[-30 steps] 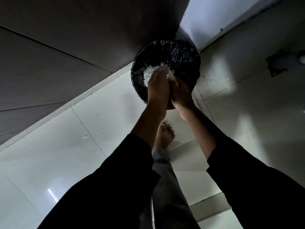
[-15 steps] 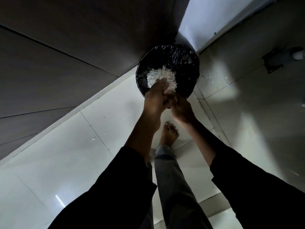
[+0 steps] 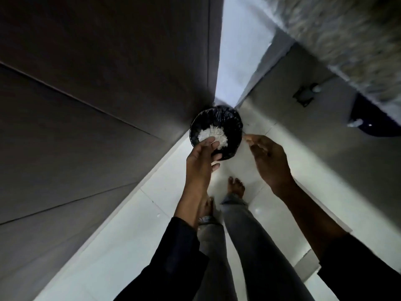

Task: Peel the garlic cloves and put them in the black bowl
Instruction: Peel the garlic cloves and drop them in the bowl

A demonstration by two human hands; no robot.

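Note:
A round bin lined with a black bag stands on the floor in a corner. A heap of white garlic skins lies inside it. My left hand hovers over the bin's near rim with loose fingers and holds nothing I can see. My right hand is to the right of the bin, fingers relaxed and spread, also holding nothing. No garlic cloves and no black bowl are in view.
Dark cabinet panels rise on the left and a white wall stands behind the bin. My bare feet stand on pale floor tiles. A speckled counter edge crosses the top right.
My hands have come apart and drawn back from over the bin; the skins now lie in it. The view has risen and tilted, so the bin looks smaller.

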